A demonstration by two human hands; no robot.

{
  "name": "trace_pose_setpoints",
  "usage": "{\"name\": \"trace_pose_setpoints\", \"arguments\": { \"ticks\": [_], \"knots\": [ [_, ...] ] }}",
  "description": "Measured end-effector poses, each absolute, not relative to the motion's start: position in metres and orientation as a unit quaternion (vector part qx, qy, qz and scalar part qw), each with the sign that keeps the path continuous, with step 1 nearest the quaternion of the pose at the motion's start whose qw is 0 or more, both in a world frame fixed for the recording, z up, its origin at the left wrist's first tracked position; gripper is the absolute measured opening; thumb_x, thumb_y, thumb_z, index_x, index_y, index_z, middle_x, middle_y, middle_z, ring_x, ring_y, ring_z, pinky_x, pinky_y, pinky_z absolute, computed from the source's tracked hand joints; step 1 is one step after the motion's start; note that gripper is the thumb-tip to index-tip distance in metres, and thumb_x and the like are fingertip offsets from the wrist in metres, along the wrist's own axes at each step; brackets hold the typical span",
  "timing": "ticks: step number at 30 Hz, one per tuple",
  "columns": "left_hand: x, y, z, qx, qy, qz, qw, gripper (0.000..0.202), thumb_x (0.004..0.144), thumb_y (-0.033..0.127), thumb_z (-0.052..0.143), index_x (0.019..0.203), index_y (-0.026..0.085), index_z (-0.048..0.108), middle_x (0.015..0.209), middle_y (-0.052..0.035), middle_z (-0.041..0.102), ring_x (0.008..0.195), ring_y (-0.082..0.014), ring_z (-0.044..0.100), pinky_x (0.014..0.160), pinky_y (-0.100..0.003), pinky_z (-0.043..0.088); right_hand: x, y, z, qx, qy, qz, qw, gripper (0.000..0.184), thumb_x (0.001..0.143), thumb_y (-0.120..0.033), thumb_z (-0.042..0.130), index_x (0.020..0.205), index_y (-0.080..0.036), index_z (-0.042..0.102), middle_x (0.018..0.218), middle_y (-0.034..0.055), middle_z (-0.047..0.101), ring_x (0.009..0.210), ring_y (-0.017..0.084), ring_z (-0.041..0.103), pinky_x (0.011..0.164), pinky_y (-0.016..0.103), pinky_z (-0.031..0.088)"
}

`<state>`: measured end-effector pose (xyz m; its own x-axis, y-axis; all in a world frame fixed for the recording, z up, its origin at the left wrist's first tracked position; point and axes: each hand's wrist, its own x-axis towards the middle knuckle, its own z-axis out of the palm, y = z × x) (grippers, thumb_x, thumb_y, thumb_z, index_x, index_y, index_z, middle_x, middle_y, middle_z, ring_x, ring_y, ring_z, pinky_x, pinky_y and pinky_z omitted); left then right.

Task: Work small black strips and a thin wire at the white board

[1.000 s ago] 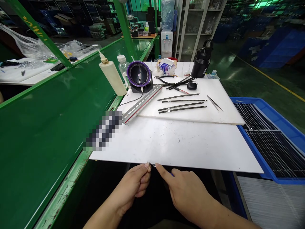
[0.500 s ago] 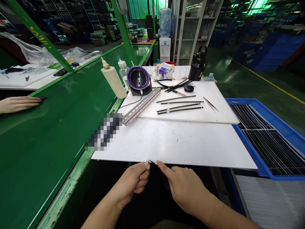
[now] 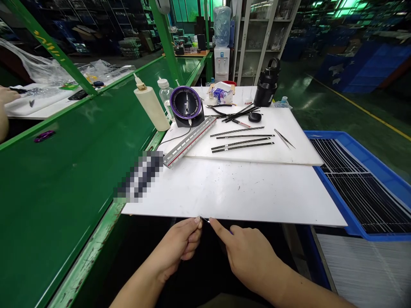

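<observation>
At the near edge of the white board (image 3: pixel 224 192), my left hand (image 3: pixel 184 239) is closed, thumb and index fingertip pinching something small and dark that is mostly hidden. My right hand (image 3: pixel 247 248) curls round a slender dark tool (image 3: pixel 204 220), its index finger stretched along it. The tool's thin tip reaches to the left fingertips; its kind cannot be told. Beyond the hands, several black strips (image 3: pixel 242 146) lie side by side on a thick white slab (image 3: pixel 298 156). Tweezers (image 3: pixel 284 139) rest to their right, and a slotted metal bar with a red line (image 3: pixel 192 140) lies to their left.
A purple-rimmed round fan (image 3: pixel 186 104), a cream squeeze bottle (image 3: pixel 150 107) and a black flask (image 3: pixel 267 85) stand behind. At right is a blue tray (image 3: pixel 349 145) of dark strips. The green belt (image 3: pixel 64 188) runs left, with a purple object (image 3: pixel 44 136); a co-worker's hand (image 3: pixel 9 95) is beyond.
The co-worker's hand has let go of the purple object on the green belt and drawn back. My right index fingertip has shifted slightly left, nearer my left hand.
</observation>
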<state>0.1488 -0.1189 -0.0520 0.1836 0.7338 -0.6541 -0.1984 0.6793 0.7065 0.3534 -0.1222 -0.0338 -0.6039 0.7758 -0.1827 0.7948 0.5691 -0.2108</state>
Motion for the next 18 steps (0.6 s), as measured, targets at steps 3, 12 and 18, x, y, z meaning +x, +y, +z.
{"name": "trace_pose_setpoints", "arguments": {
  "ticks": [3,12,18],
  "knots": [
    [0.1472,-0.1184,-0.0522,0.242,0.553,0.315,0.732,0.04,0.081,0.052,0.066,0.073,0.019,0.045,0.056,0.0095,0.032,0.045,-0.0034,0.015,0.041,-0.019,0.007,0.3498,-0.1264,-0.036,0.457,0.88,-0.119,0.053,0.079,0.083,-0.008,0.049,0.155,-0.032,0.026,0.077,0.0031,0.062,0.051,0.019,0.059,0.046,0.032,0.011],
    [0.1475,-0.1171,-0.0519,0.247,0.552,0.314,0.732,0.04,0.081,0.051,0.064,0.069,0.02,0.041,0.055,0.0094,0.031,0.045,-0.0036,0.015,0.041,-0.019,0.009,0.3553,-0.1214,-0.0418,0.466,0.866,-0.181,0.001,0.062,0.097,-0.017,0.04,0.154,-0.036,0.026,0.078,-0.0007,0.065,0.058,0.019,0.062,0.049,0.032,0.018],
    [0.1479,-0.1178,-0.052,0.247,0.553,0.316,0.73,0.04,0.083,0.052,0.062,0.071,0.019,0.043,0.056,0.0091,0.032,0.046,-0.0039,0.015,0.041,-0.019,0.009,0.3556,-0.1197,-0.0374,0.456,0.869,-0.191,-0.007,0.061,0.098,-0.018,0.039,0.154,-0.036,0.025,0.08,0.0,0.067,0.06,0.019,0.063,0.05,0.032,0.018]
  ]
}}
